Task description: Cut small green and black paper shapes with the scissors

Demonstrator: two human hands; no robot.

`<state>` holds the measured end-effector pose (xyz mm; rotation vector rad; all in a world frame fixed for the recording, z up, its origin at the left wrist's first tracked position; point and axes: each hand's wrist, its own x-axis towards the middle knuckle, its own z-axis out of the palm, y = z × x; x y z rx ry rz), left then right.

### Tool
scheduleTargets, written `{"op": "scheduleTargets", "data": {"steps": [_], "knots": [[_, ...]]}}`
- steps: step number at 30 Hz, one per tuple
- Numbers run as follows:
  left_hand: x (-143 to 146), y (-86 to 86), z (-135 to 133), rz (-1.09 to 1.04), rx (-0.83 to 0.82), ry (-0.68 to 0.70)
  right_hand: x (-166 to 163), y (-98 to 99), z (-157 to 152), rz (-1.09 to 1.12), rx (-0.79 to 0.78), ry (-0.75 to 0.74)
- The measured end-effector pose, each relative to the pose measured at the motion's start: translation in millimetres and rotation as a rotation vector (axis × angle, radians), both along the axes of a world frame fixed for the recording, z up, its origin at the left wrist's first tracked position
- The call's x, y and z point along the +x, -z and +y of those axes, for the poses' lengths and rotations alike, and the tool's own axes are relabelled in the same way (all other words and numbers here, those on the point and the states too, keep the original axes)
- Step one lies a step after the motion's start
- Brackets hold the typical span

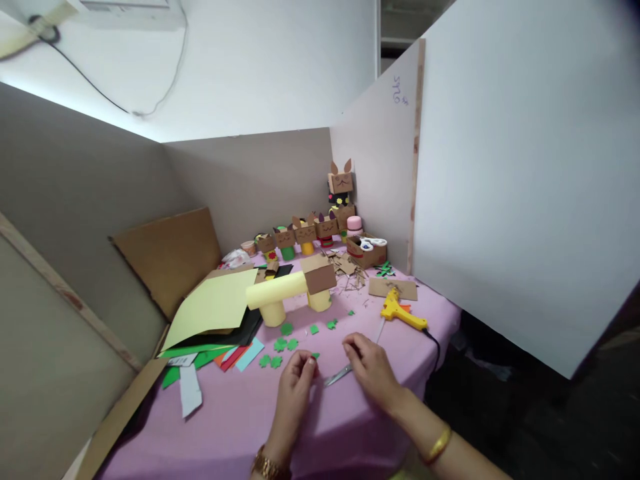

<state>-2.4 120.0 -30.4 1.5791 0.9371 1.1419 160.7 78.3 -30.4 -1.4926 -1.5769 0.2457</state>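
My left hand (297,383) is closed in a pinch on a small green paper piece (316,356), mostly hidden by the fingertips. To its right, my right hand (369,368) has its fingers drawn together; whatever is between them cannot be made out. A pair of scissors (338,376) shows its metal blades from under the right hand, pointing left; the handles are hidden. Beyond my hands lie several green clover-shaped paper cutouts (280,345). Farther back stands a pale yellow paper tube figure (277,291) with a brown cardboard box head (320,273).
A yellow glue gun (403,315) lies at the right near a cardboard strip (393,289), its cord over the edge. Stacked coloured paper (213,310) is at the left. Behind are finished box-headed figures (305,233), cardboard scraps (347,265) and a box (367,252) with white-handled scissors.
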Motion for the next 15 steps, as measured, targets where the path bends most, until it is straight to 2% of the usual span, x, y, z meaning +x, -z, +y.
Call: {"op": "scheduleTargets", "data": {"steps": [4, 8, 12, 15], "knots": [[-0.2, 0.8, 1.8, -0.065, -0.063, -0.044, 35.2, -5.6, -6.4, -0.249, -0.101, -0.077], [3.1, 0.6, 2.6, -0.12, -0.138, -0.089, 47.6, -12.2, -6.5, -0.437, -0.193, -0.218], [4.7, -0.2, 1.8, -0.177, -0.189, -0.13, 48.4, -17.6, -1.9, -0.481, -0.242, -0.297], [3.9, -1.4, 1.0, -0.21, -0.202, -0.149, 54.6, -16.0, -1.0, -0.396, -0.261, -0.334]]}}
